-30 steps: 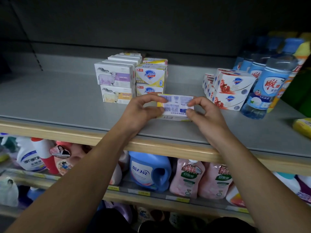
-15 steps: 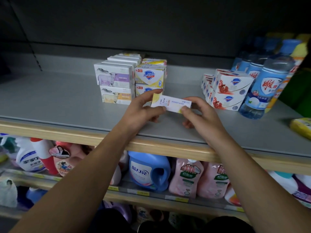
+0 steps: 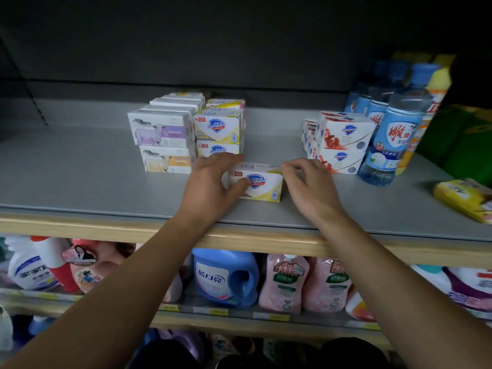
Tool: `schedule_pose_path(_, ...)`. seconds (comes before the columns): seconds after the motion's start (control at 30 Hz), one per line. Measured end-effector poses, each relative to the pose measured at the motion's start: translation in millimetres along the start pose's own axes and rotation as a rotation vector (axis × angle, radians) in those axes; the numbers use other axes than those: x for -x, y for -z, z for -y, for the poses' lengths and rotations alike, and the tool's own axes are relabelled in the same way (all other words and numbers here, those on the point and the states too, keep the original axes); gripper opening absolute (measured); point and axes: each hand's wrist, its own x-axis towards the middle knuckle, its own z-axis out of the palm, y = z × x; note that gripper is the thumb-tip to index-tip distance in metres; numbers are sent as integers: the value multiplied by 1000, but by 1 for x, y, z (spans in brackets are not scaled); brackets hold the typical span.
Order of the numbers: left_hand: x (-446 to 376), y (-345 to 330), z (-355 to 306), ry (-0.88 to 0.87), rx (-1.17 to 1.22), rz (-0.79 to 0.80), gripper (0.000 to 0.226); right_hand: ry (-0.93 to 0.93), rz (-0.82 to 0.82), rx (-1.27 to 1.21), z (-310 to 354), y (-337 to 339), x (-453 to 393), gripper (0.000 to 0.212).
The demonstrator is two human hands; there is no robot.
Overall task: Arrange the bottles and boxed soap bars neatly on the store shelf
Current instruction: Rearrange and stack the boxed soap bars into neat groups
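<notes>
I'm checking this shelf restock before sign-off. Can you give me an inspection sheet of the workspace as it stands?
Surface: grey shelf, mostly bare at left and front.
Job's things: yellow soap box stands alone near the front; yellow stack and sheep-print stack behind it; red-and-white boxes and blue bottles at right.
Clutter: yellow packet lying loose at the right edge.
Grippers: left hand grips the soap box's left end; right hand at its right end, fingers curled, contact unclear.
Cables: nothing seen.
Surroundings: detergent jug and pink pouches on the lower shelf.
</notes>
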Motion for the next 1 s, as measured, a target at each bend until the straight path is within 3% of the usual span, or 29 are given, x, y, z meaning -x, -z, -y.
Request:
schedule_pose_path(0.1, -3, -5, -5, -168, -158, 42, 42, 111, -136, 178, -11, 28, -14, 42)
schedule_pose_path(0.2, -15, -9, -10, -135, -223, 111, 46, 214, -269, 403, -24, 56, -38, 52)
schedule_pose_path(0.43, -49, -41, -15, -120, -331, 196, 47, 226, -207, 708, -45, 67, -86, 61)
schedule_pose_path(0.6, -82, -79, -15, -109, -408, 135, 45, 255, -274, 721, -61, 53, -88, 62)
schedule_pose_path(1.0, -196, -179, 13, 23, -458, 169, 42, 265, -353, 566, -66, 44, -92, 60)
